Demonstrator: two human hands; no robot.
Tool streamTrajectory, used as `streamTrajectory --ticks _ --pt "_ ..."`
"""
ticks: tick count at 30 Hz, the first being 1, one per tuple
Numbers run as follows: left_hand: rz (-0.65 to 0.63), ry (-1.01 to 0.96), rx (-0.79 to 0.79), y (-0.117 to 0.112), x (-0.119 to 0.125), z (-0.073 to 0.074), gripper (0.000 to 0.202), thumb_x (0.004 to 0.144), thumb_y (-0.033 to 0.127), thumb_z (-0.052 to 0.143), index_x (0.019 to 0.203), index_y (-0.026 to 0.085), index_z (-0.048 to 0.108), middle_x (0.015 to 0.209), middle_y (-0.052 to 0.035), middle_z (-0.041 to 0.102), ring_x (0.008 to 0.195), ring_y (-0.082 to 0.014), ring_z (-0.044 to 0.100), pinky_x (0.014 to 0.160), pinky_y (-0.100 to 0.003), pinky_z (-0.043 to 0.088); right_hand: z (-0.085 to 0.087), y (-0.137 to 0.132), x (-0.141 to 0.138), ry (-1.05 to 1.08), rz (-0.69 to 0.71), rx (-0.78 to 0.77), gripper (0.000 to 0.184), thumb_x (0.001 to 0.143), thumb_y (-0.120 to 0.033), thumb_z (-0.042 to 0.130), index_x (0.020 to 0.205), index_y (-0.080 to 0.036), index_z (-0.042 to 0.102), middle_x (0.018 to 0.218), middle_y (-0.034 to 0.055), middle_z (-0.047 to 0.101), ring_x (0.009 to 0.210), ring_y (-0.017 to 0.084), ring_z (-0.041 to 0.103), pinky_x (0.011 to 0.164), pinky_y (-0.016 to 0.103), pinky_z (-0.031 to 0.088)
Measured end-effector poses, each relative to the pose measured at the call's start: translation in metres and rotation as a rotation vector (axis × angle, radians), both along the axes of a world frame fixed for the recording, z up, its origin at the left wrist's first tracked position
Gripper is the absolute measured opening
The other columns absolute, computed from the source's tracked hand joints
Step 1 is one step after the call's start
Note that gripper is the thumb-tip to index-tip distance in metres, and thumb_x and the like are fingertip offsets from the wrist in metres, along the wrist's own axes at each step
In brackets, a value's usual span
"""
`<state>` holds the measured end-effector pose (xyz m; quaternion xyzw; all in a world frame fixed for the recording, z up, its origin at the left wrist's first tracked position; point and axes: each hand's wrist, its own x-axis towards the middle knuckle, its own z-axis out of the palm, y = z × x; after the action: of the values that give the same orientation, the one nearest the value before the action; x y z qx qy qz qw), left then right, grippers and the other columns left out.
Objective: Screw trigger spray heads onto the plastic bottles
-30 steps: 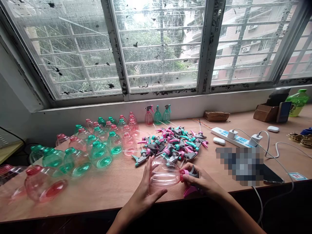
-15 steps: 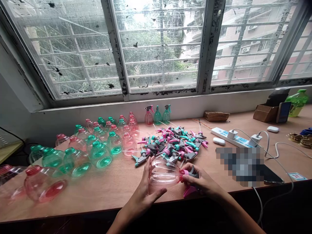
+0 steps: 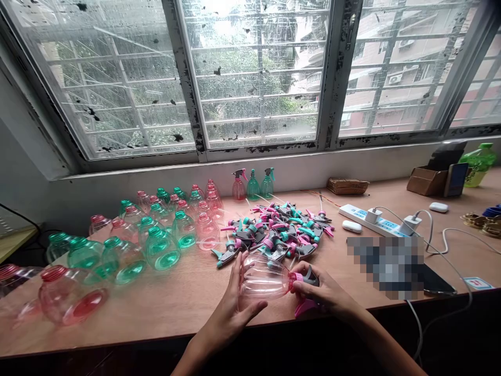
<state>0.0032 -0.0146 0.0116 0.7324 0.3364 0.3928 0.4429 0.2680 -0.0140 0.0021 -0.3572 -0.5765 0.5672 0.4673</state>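
A clear pink spray bottle (image 3: 263,279) lies on its side above the table's front edge, its neck pointing right. My left hand (image 3: 234,305) is curved round the bottle's base, thumb underneath. At the neck, my right hand (image 3: 319,290) grips a pink and grey trigger sprayer head (image 3: 309,278), which sits against the bottle's mouth. Its pink trigger hangs below my fingers. Just beyond the bottle is a heap of loose sprayer heads (image 3: 279,230) in pink, teal and grey, some with thin white tubes.
Open pink and green bottles (image 3: 162,248) stand in rows at left. By the wall are three bottles with sprayers (image 3: 252,185) and a brown packet (image 3: 347,186). A power strip (image 3: 376,222), white cables, a pixelated patch over a dark device (image 3: 436,282) and a cardboard box (image 3: 426,180) occupy the right.
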Motion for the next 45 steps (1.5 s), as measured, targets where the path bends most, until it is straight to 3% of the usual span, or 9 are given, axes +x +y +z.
streamTrajectory --ticks 9,14,21,25,28,31,36,39,45 --pt "-0.007 0.023 0.112 0.008 -0.003 -0.008 0.084 0.099 0.033 0.060 0.158 0.043 0.002 0.171 -0.0029 0.003 0.156 -0.0317 0.010 0.125 -0.055 0.020 0.004 -0.003 0.000 -0.013 -0.014 -0.010 0.034 0.083 -0.047 0.078 0.093 -0.018 0.064 0.074 -0.0018 0.065 0.066 0.016 0.055 0.062 0.027 0.041" --pt "-0.020 0.035 0.093 0.007 -0.003 -0.007 0.102 0.091 0.032 0.072 0.158 0.043 -0.004 0.171 -0.0048 0.001 0.156 -0.0339 0.010 0.125 -0.055 0.021 0.004 -0.003 0.000 -0.019 -0.018 -0.014 0.035 0.082 -0.049 0.078 0.091 -0.019 0.064 0.074 -0.0014 0.065 0.066 0.017 0.055 0.063 0.028 0.041" --pt "-0.006 0.018 0.087 0.004 -0.001 -0.003 0.095 0.093 0.032 0.068 0.159 0.040 0.000 0.172 -0.0032 0.000 0.157 -0.0341 0.004 0.125 -0.055 0.022 0.003 -0.002 0.000 -0.027 -0.023 -0.014 0.035 0.081 -0.049 0.079 0.092 -0.019 0.064 0.074 -0.0014 0.065 0.065 0.017 0.054 0.061 0.028 0.040" --pt "0.005 0.004 0.078 0.003 -0.001 -0.005 0.082 0.098 0.034 0.060 0.157 0.048 0.004 0.172 0.0027 -0.001 0.156 -0.0354 0.010 0.123 -0.058 0.024 0.005 -0.003 0.000 -0.027 -0.019 -0.012 0.035 0.082 -0.049 0.079 0.093 -0.019 0.064 0.077 0.0001 0.068 0.066 0.017 0.056 0.063 0.029 0.042" --pt "-0.021 0.013 0.068 0.004 -0.002 -0.006 0.094 0.095 0.034 0.067 0.156 0.051 -0.002 0.172 0.0030 -0.004 0.155 -0.0359 0.016 0.123 -0.058 0.025 0.006 -0.003 -0.001 -0.025 -0.016 -0.008 0.034 0.083 -0.048 0.078 0.091 -0.018 0.064 0.076 -0.0003 0.067 0.067 0.016 0.055 0.064 0.028 0.042" --pt "-0.037 0.007 0.027 0.007 -0.003 -0.006 0.098 0.093 0.036 0.069 0.157 0.046 -0.006 0.172 -0.0020 -0.005 0.153 -0.0382 0.021 0.121 -0.060 0.028 0.005 -0.003 -0.001 -0.026 -0.013 -0.003 0.033 0.083 -0.047 0.078 0.091 -0.018 0.064 0.076 -0.0004 0.067 0.067 0.016 0.055 0.064 0.028 0.042" --pt "-0.005 0.014 0.085 0.006 -0.001 -0.005 0.089 0.095 0.037 0.066 0.158 0.043 0.004 0.172 -0.0003 0.000 0.156 -0.0353 0.007 0.124 -0.057 0.022 0.005 -0.003 0.000 -0.025 -0.013 0.000 0.033 0.083 -0.048 0.078 0.093 -0.019 0.065 0.075 -0.0009 0.067 0.067 0.018 0.058 0.065 0.029 0.044" --pt "0.007 0.010 0.064 0.003 -0.001 -0.004 0.084 0.097 0.038 0.062 0.157 0.047 0.004 0.172 0.0014 -0.001 0.154 -0.0359 0.019 0.123 -0.058 0.024 0.006 -0.004 0.000 -0.021 -0.015 -0.005 0.034 0.084 -0.049 0.077 0.093 -0.020 0.064 0.078 0.0002 0.069 0.068 0.018 0.059 0.065 0.029 0.045" --pt "-0.004 -0.031 -0.053 0.002 -0.001 -0.001 0.104 0.089 0.043 0.073 0.159 0.039 -0.003 0.172 -0.0046 0.005 0.153 -0.0367 0.022 0.124 -0.057 0.021 0.006 -0.004 -0.001 -0.033 -0.017 -0.002 0.035 0.082 -0.049 0.078 0.092 -0.019 0.065 0.077 -0.0001 0.068 0.067 0.017 0.058 0.064 0.028 0.044"
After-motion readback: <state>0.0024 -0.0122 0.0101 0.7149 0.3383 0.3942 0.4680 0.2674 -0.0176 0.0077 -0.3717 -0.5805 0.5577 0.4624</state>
